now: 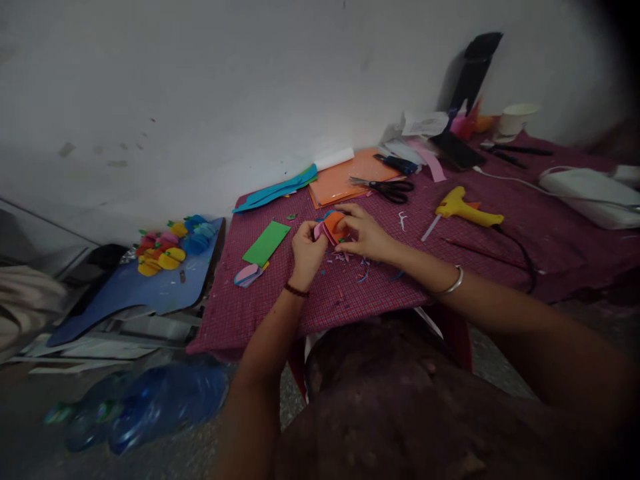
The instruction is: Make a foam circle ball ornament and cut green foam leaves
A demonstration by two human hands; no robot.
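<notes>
My left hand [307, 252] and my right hand [365, 233] meet over the maroon checked tablecloth [280, 307]. Both are closed on a small stack of folded paper pieces [332, 228], orange on top with pink beneath. The left fingers pinch its left edge; the right fingers press on its right side and top. Small paper scraps [350, 263] lie on the cloth just below the hands.
A green paper strip [267, 243] and pink cut pieces [247, 275] lie to the left. Black scissors [390, 189] rest on orange sheets [345, 179] behind. A yellow glue gun [467, 209] lies right. Coloured paper shapes [167, 248] sit on a blue board [145, 287] off the table's left.
</notes>
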